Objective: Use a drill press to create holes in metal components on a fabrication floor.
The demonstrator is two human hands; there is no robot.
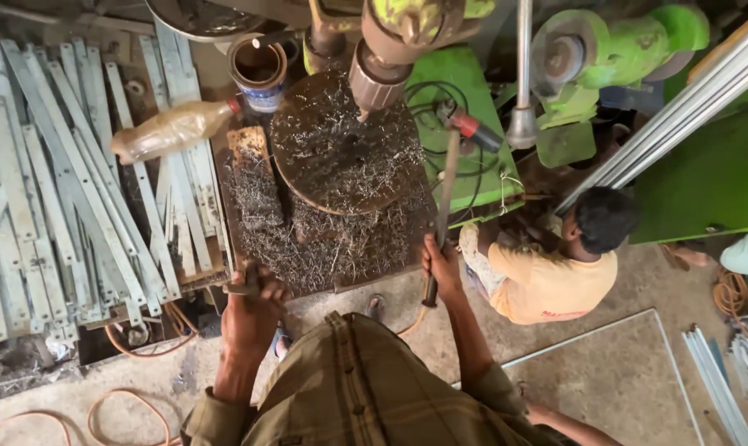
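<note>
My right hand (441, 266) grips the dark lower end of a long lever handle (446, 198) that rises toward the drill press head (379, 74). My left hand (250, 307) is closed on a small metal piece at the front left edge of the drill base (324, 248). The round drill table (341, 144) is covered in metal shavings, and more shavings lie heaped on the base below it. The drill chuck hangs just above the round table.
Several flat grey metal strips (68, 190) lie stacked at the left. A plastic bottle (171, 130) and a tin can (260, 73) sit by the drill. A person in a yellow shirt (547, 281) crouches at the right beside a green machine (605, 58). Orange cable (134, 400) loops on the floor.
</note>
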